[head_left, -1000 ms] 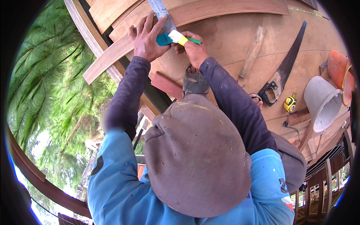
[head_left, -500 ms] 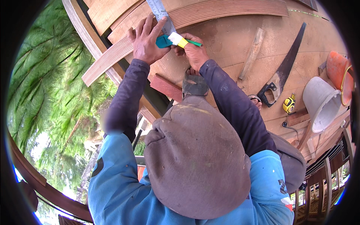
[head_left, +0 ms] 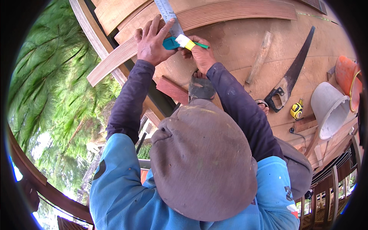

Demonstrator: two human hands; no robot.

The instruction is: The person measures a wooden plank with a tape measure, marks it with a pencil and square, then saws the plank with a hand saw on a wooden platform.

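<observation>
My left hand, fingers spread, presses a try square with a teal handle and a metal blade against a long grooved wooden board. The blade lies across the board, whose near-left end sticks out past the platform edge. In my right hand is a green pencil, its fingers closed round it beside the handle. A white and yellow wrap shows at those fingers; whether it sits on a finger or the pencil I cannot tell. The pencil tip is hidden.
A handsaw, a wood strip and a yellow tape measure lie on the platform to the right. Farther right are a grey bucket and an orange bucket. A reddish offcut lies near my foot, and foliage fills the left.
The whole view has shifted slightly, so things appear a little to the right. Both hands keep their places on the try square and pencil.
</observation>
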